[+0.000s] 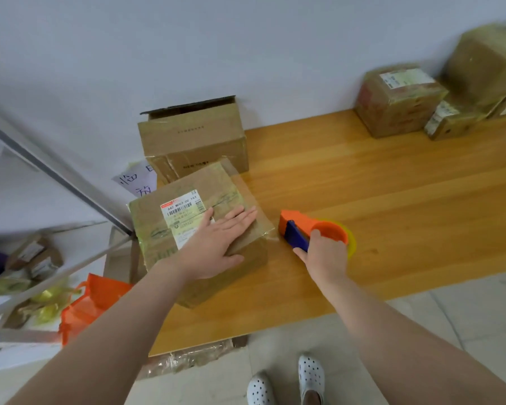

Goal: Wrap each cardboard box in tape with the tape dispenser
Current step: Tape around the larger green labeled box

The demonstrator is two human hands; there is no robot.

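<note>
The cardboard box (199, 229) sits at the near left of the table (392, 200) – stiff, probably light. The left hand (216, 241) presses flat on top; the right hand (324, 258) grips the tape dispenser (307, 229) just beside its right edge

Bare forearms (123, 317), uncovered along their whole visible length down to the left grip (214, 244) and the right grip (324, 257). On the feet, a pair of white moulded clogs, left clog (260, 390) and right clog (310, 375), rounded at the toe, uppers dotted all over with small dark round holes, the right one open at the back.
</note>
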